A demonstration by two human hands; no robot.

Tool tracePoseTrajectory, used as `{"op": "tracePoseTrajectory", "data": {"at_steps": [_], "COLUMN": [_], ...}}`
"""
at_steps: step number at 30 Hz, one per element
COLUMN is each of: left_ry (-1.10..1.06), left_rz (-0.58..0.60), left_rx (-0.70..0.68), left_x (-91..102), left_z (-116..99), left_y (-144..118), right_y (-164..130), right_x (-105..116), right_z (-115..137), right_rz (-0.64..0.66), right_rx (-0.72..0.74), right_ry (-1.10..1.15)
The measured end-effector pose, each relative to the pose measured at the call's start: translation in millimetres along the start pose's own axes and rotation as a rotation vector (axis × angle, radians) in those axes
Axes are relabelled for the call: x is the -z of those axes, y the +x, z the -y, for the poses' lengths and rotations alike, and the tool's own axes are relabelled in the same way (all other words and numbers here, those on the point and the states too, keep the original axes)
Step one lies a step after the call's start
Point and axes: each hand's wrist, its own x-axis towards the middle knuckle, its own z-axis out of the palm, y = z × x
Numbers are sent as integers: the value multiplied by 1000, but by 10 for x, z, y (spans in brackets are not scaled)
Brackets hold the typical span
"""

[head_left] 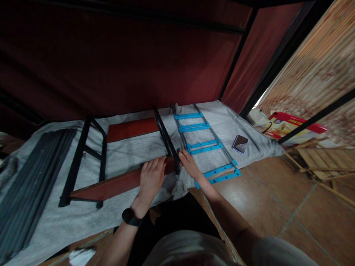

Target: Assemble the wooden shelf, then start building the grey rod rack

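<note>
Head view. Grey cloth-covered work surface (133,155), near edge at bottom. Long reddish-brown wooden board (116,184) lying along near edge, tilted slightly, its right end butted against black metal bar (166,138) that runs from near edge toward far edge. Left hand (151,177), black watch on wrist, laid flat on board's right end, fingers together and pressing down, not curled round anything. Right hand (190,164) at bar's near end, fingertips touching the joint; whether pinching a small part cannot be told. Second reddish-brown board (131,129) toward far edge, same bar crossing its end. Black metal frame (83,159) at left end of boards. Grey ribbed panel (36,173) at left edge. Blue-runged metal ladder frame (206,146) right of bar; dark phone (240,144) near right edge.

Judgement: board looks stiff, moderately heavy, smooth-faced; best taken by long edges near the joint. Bar rigid, thin, likely to pivot unless held.
</note>
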Motion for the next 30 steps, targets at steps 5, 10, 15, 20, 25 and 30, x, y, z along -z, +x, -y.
{"op": "tracePoseTrajectory", "data": {"at_steps": [5,10,15,20,25,30], "left_ry": [12,11,10,6,3,5], "left_rz": [-2,4,3,4,9,5], "left_rx": [2,-4,-2,2,5,-2], "left_x": [3,1,-5,7,9,-7], "left_z": [-5,0,4,-5,-5,3], "left_y": [-4,-6,-3,2,1,-10], "right_y": [16,46,71,84,92,86], "right_x": [37,62,77,69,64,59], "right_z": [-3,-11,-30,-53,-59,-48], "right_rz": [4,37,50,35,32,49], "right_rx": [86,156,171,156,124,52], "right_ry": [-97,-192,-237,-210,-187,-91]}}
